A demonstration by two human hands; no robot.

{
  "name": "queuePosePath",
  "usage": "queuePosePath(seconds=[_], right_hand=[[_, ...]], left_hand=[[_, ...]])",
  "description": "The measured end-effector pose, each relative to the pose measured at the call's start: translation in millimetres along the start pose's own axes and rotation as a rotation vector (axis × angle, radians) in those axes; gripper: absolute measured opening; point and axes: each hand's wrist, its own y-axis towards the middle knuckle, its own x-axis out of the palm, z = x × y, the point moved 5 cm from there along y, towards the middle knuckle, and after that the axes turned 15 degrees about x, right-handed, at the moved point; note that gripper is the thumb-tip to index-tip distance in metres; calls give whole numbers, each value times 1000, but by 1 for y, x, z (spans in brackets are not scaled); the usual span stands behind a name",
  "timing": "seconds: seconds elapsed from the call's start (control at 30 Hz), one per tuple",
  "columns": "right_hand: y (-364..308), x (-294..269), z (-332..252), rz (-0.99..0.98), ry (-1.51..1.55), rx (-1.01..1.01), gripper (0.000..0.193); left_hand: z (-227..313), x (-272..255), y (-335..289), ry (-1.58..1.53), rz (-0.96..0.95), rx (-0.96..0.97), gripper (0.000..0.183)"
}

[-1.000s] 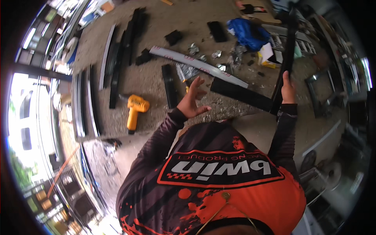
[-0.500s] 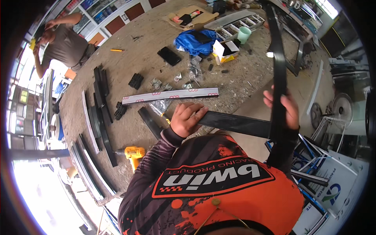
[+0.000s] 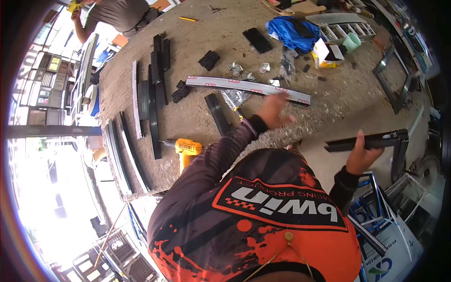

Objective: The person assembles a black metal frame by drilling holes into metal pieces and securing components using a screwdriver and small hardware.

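My right hand point(image 3: 362, 157) grips one arm of a black L-shaped frame piece point(image 3: 379, 141), made of two metal profiles meeting at a corner. The piece hangs off the table's near right side, its other arm dropping away from the corner. Slightly blurred, my left hand point(image 3: 275, 113) is off the frame piece with its fingers apart and nothing visible in them. It hovers by the right part of a long strip with white printed film point(image 3: 235, 84) on the table. Close to my left forearm lie a short black profile point(image 3: 217, 115) and a yellow cordless drill point(image 3: 188, 147).
On the worktable point(image 3: 188, 51), several black profiles point(image 3: 154, 108) lie at left. Black blocks point(image 3: 209, 60), a phone point(image 3: 257, 40), blue cloth point(image 3: 293, 34), an open box point(image 3: 327, 55) and a green cup point(image 3: 351, 43) lie farther back. Another person point(image 3: 120, 16) stands at far left.
My left hand has let go of the black frame piece and moved over the table. My right hand has swung the piece down and to the right. The view has turned.
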Motion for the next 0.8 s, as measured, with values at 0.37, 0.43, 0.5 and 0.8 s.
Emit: queuePosePath(seconds=[0.37,0.43,0.5,0.8], right_hand=[[69,36,161,-401,-745,65,80],[85,68,185,-509,-797,-27,85],[79,108,173,-727,-702,20,86],[60,101,140,-440,-660,-455,78]], left_hand=[[-268,-115,-163,160,472,-1184,69],[-306,-127,-188,483,172,-1334,72],[-327,-151,-237,445,120,-1235,73],[-141,-198,-150,-364,1447,-605,22]])
